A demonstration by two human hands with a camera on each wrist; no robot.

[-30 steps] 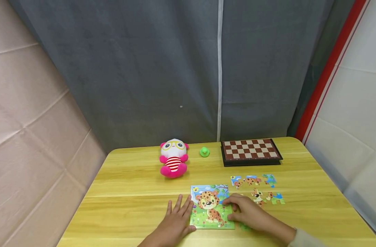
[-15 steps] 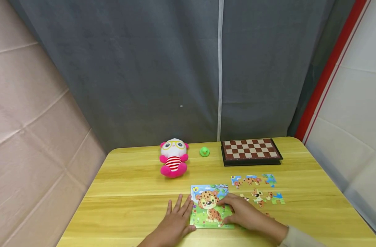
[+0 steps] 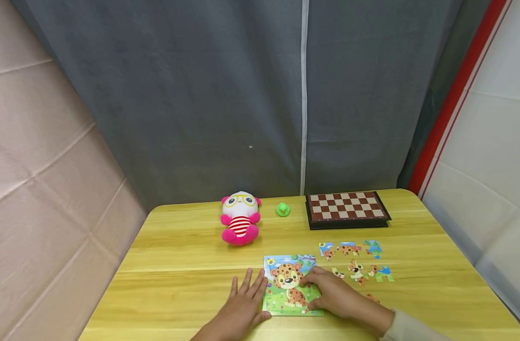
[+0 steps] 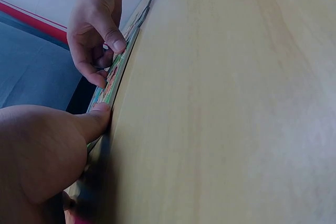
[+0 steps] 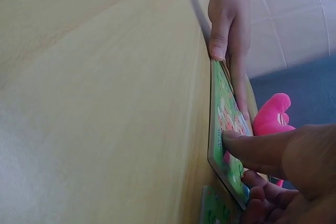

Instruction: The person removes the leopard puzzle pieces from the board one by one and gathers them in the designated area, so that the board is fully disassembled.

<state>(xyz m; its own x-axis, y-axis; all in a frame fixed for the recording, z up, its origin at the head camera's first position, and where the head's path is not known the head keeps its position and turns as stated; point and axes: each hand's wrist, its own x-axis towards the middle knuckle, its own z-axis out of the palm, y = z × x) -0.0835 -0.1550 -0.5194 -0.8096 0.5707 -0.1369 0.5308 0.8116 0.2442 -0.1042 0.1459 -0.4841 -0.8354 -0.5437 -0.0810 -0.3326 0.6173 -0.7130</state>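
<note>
A square jigsaw puzzle [image 3: 285, 307] with a spotted leopard cub on green grass lies flat near the table's front. My left hand [image 3: 244, 303] rests flat at its left side, fingers spread, fingertips and thumb touching the edge. Over the right part is my right hand [image 3: 334, 293], its thumb and curled fingers spanning a green puzzle piece [image 5: 233, 167] at the lower right. Much of that piece is hidden by the fingers. To the right, loose puzzle pieces [image 3: 357, 270] lie spread out, several showing leopard parts; another green piece [image 5: 214, 208] sits beside the puzzle's edge.
A pink-and-white plush panda [image 3: 240, 222] lies toward the back, with a small green rubber duck [image 3: 283, 210] to its right. A brown checkered chessboard box [image 3: 347, 208] stands at the back right. The wooden table [image 3: 178, 251] meets a grey curtain [image 3: 221, 118].
My right hand has shifted left over the puzzle, with thumb and fingertips further in from its right edge. More loose pieces show behind it. My left hand stays in place.
</note>
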